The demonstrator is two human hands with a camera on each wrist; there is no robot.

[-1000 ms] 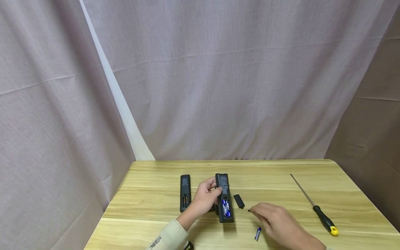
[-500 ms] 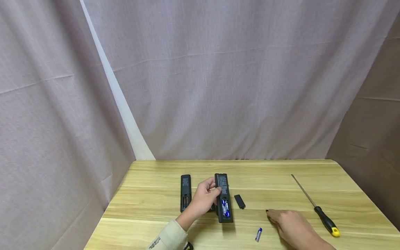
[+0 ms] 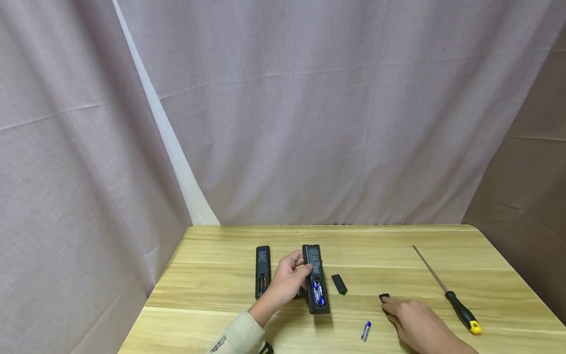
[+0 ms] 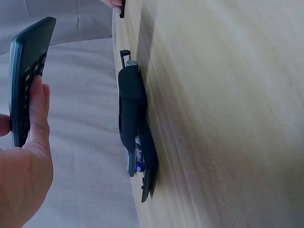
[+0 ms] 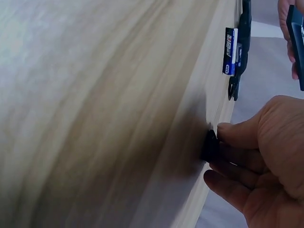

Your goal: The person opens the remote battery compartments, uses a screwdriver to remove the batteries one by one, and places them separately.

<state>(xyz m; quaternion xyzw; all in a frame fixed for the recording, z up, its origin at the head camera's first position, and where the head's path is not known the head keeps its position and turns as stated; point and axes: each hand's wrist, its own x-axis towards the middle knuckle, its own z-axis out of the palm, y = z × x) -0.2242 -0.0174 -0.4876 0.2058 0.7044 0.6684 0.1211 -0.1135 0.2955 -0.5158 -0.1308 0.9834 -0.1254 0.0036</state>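
Note:
My left hand (image 3: 287, 282) grips a black remote control (image 3: 315, 273) above the table, its back facing up. The battery bay is uncovered, with blue-and-silver batteries (image 3: 318, 293) inside. In the left wrist view, thumb and fingers hold that remote (image 4: 29, 80) by its edges. At the right, my right hand (image 3: 413, 317) pinches a small black battery cover (image 3: 384, 297) down at the tabletop; in the right wrist view this cover (image 5: 210, 147) sits at the thumb and fingertips, partly hidden. A loose AAA battery (image 3: 366, 331) lies between the hands.
Another black battery cover (image 3: 339, 284) lies right of the held remote. A second remote (image 3: 263, 270) with an uncovered bay lies to the left. A screwdriver (image 3: 460, 310) lies at the right. Black objects (image 4: 133, 95) on the table are partly hidden behind the left hand.
My right hand has moved right with the small cover, down to the tabletop, away from the loose battery. My left hand and its remote have shifted only slightly left.

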